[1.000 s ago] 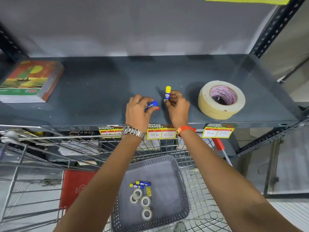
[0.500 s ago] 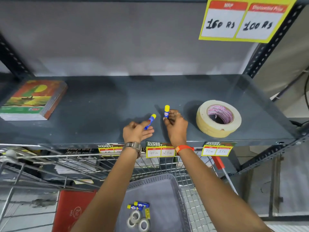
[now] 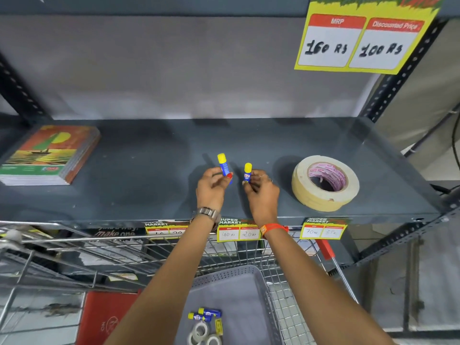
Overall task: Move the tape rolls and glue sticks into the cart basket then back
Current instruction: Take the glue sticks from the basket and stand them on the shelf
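Observation:
My left hand (image 3: 211, 186) grips a blue glue stick with a yellow cap (image 3: 224, 166), almost upright over the dark shelf (image 3: 149, 175). Beside it my right hand (image 3: 262, 192) pinches a second, similar glue stick (image 3: 247, 173), standing upright on or just above the shelf. A wide beige tape roll (image 3: 324, 183) lies flat to the right of my hands. Below, the grey cart basket (image 3: 239, 282) holds two more glue sticks (image 3: 205, 314) and several small clear tape rolls (image 3: 202, 332).
A stack of notebooks (image 3: 49, 155) sits at the shelf's left end. Price tags (image 3: 237, 232) hang along the shelf's front edge and a large yellow price sign (image 3: 361, 41) hangs above. The wire cart (image 3: 74, 257) stands under the shelf, with a red-handled bar (image 3: 326, 247) at right.
My left hand has turned its glue stick from lying tilted to nearly upright. The right hand kept its stick standing. The view has tilted upward, showing the price sign.

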